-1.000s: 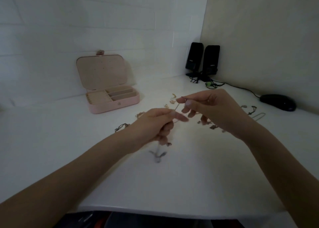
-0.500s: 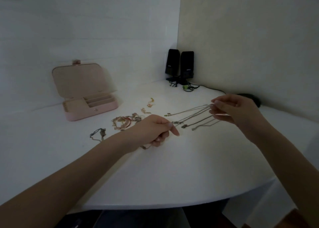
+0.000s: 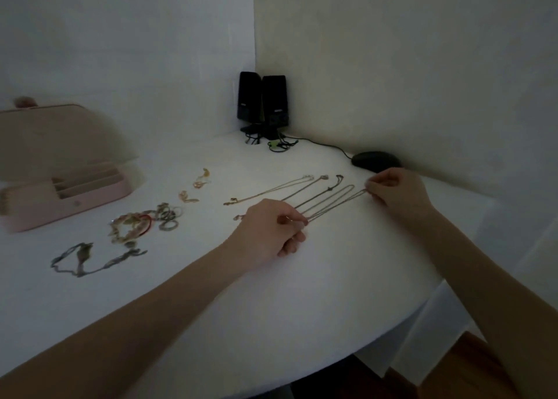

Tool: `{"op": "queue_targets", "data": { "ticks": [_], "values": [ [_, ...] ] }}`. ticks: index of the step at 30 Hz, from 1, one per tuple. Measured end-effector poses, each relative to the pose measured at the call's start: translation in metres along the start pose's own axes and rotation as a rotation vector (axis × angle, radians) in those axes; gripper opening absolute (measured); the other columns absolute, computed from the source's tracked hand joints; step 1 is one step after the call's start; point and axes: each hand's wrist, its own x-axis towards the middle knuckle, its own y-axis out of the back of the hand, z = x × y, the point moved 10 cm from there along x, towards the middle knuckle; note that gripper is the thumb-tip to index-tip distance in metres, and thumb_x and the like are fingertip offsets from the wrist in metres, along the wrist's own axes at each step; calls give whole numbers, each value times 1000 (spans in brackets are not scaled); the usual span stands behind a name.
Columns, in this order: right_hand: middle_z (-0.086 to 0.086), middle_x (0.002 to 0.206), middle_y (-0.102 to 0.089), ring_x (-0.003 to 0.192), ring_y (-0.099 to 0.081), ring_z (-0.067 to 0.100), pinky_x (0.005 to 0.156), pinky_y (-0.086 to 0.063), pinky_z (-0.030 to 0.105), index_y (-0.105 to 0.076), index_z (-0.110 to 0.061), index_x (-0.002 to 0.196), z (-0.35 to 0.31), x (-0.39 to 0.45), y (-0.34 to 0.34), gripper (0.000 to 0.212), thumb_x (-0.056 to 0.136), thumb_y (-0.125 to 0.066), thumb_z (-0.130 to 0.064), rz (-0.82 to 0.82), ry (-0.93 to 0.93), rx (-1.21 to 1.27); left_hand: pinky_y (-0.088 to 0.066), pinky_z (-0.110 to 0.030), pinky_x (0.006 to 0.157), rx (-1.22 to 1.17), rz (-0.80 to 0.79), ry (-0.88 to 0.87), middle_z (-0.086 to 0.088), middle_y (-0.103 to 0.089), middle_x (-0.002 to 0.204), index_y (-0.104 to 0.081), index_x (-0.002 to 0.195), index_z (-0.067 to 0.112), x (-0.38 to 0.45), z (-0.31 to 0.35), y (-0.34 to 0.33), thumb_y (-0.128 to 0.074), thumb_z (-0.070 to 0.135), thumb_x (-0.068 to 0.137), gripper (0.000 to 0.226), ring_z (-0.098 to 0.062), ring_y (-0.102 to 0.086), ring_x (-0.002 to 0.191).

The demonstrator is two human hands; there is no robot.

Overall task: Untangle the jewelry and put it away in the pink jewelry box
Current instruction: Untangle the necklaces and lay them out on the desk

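Both hands held one thin chain [image 3: 335, 204] stretched taut at centre frame: the left hand [image 3: 271, 229] pinched its near end, the right hand [image 3: 395, 192] its far end. Several necklaces [image 3: 271, 192] lay straightened just beside it. The pink jewelry box [image 3: 99, 195] stood open at left, apparently unfilled, while rings and bracelets [image 3: 142, 222] remained loose

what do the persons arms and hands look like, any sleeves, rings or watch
Both forearms are bare as far as the frame shows, with no sleeves in view. No watch or bracelet shows on either wrist. The left hand and the right hand wear no gloves, and no rings can be made out, though the dim picture is too soft to rule out a thin one.
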Motion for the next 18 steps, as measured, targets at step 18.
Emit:
{"op": "queue_targets", "data": {
  "ticks": [18],
  "values": [
    [17,83,-66,71,-58,20,68,-47,30,-68,-4,89,-4,4,14,29,94,-50,-27,201,127,-126,-54,-29,56,1071,118,-723,2,-67,79,-72,86,14,-39,48,-37,-78,4,58,31,-19,-63,81]
  ]
}}
